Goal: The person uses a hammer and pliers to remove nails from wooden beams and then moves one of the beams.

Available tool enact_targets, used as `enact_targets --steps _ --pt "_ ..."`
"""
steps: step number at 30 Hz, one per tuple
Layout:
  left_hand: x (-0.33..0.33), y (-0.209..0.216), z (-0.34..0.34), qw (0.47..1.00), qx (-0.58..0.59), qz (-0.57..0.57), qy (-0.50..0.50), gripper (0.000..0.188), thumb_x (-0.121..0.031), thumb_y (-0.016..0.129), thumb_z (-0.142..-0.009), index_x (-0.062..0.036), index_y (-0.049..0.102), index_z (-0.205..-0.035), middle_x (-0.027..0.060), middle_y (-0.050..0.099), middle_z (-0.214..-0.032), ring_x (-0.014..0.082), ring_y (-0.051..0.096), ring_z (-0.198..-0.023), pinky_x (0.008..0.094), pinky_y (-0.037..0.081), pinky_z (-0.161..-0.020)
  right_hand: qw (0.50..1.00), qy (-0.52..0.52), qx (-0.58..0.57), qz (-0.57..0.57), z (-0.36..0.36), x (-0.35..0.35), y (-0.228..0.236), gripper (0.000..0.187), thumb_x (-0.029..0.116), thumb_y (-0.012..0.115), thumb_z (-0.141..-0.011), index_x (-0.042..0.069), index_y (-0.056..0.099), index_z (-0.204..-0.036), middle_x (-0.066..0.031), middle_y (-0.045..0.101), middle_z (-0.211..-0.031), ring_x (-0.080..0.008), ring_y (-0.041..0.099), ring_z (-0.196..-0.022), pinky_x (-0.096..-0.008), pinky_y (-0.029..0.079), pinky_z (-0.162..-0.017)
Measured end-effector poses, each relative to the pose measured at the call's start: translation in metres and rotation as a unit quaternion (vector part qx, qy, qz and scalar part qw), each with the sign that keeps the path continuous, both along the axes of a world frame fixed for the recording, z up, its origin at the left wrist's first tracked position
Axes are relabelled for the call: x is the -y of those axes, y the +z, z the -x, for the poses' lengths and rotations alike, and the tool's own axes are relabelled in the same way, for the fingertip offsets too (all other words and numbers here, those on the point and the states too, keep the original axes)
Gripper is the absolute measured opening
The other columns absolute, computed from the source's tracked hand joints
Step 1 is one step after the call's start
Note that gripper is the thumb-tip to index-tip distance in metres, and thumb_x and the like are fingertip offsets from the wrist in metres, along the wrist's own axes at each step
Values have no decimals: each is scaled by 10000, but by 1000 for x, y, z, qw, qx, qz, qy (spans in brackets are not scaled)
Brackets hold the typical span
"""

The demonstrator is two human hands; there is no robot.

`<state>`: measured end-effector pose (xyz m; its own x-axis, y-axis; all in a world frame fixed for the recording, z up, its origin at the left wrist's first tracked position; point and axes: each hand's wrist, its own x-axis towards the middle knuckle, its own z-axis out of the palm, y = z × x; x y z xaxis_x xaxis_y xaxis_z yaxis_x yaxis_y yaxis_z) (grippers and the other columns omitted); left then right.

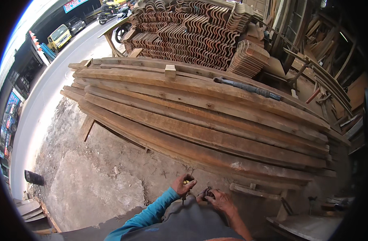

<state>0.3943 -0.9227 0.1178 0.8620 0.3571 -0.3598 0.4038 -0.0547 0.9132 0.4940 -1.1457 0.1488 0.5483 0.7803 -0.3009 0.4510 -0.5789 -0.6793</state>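
My left hand point(184, 185), in a blue sleeve, is closed in front of my body. A small yellow thing point(186, 182) shows between its fingers; its kind is too small to tell. Just to the right, my right hand point(221, 200) is closed with the fingertips pinched together. A dark shape point(204, 193) shows at those fingertips, but I cannot make out what it is. Both hands are above my grey shirt point(188, 221), apart from the stack of wooden beams point(200, 140) beyond them.
A long dark tool with a wrapped handle point(250, 87) and a small wood block point(170, 71) lie on the beams. Behind stand stacked clay roof tiles point(184, 36). Loose timber point(328, 80) crowds the right. Concrete ground point(99, 172) and a road point(43, 100) stretch left.
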Motion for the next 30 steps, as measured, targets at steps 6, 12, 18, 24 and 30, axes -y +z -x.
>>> enact_targets --steps 6,12,18,24,30 --pt "11 -11 -13 995 56 -87 1 293 -281 698 -916 -9 641 -1009 66 665 -797 134 640 -687 298 536 -637 1000 -7 14 17 -3 34 -49 366 377 681 -872 73 658 -1073 -185 695 -1008 -384 675 -946 -463 540 -822" --pt "51 16 -43 998 -42 12 39 373 -351 710 -905 -17 625 -1048 81 669 -836 137 650 -706 307 548 -617 999 -41 6 0 -33 80 -51 378 365 701 -864 73 661 -1101 -189 696 -1018 -386 676 -944 -466 538 -815" --pt "135 6 -87 999 -11 -17 45 356 -327 698 -917 3 624 -1028 74 667 -815 135 654 -715 299 554 -616 983 0 164 -79 -98 179 -16 297 265 708 -877 35 675 -1062 -212 691 -962 -351 691 -878 -433 544 -756" --pt "214 17 -131 999 13 -30 -1 347 -347 697 -914 -18 653 -1015 81 668 -815 152 656 -685 315 556 -635 881 -371 223 -192 -139 309 -26 218 199 640 -931 15 653 -1047 -176 672 -874 -341 669 -811 -433 518 -736" --pt "236 35 -152 988 -33 -123 -91 379 -365 711 -903 -14 655 -1038 128 703 -898 216 684 -814 365 552 -752 744 -592 257 -172 -182 446 -65 363 244 588 -986 -41 576 -1211 -215 620 -1136 -339 623 -1012 -415 494 -868"
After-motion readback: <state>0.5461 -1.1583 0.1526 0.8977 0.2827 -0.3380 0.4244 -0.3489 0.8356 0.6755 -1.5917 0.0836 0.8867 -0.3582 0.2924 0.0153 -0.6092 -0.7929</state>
